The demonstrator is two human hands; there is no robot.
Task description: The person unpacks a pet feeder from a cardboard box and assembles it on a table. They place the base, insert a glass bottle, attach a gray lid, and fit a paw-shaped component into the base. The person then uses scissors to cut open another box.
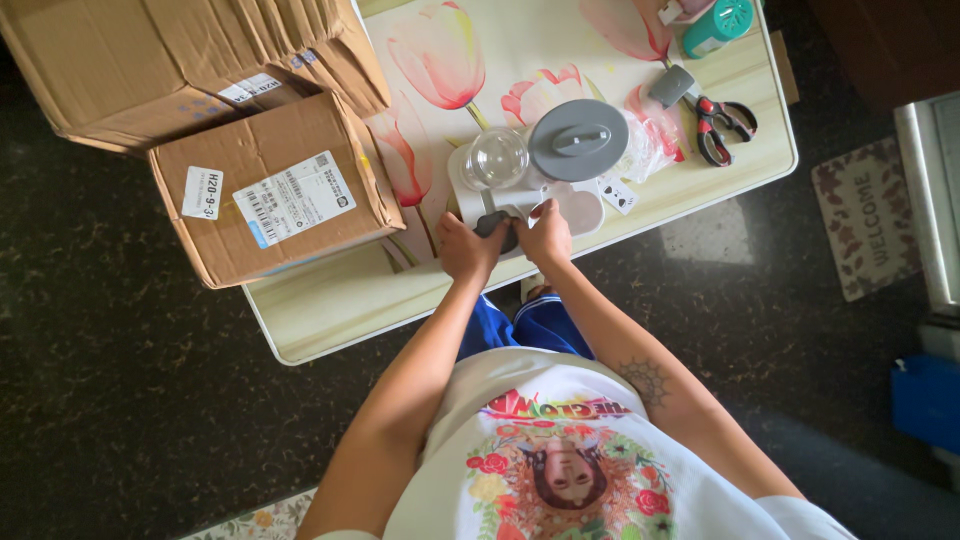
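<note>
Left hand and right hand curl their fingers closed around the grey handle.

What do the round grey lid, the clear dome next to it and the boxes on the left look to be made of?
The round grey lid looks like matte moulded plastic: uniform colour, no glare, a raised moulded handle. The clear dome is see-through with bright highlights, so glass or clear plastic; the view does not settle which. The boxes are brown corrugated cardboard, creased, with paper labels stuck on.
</note>
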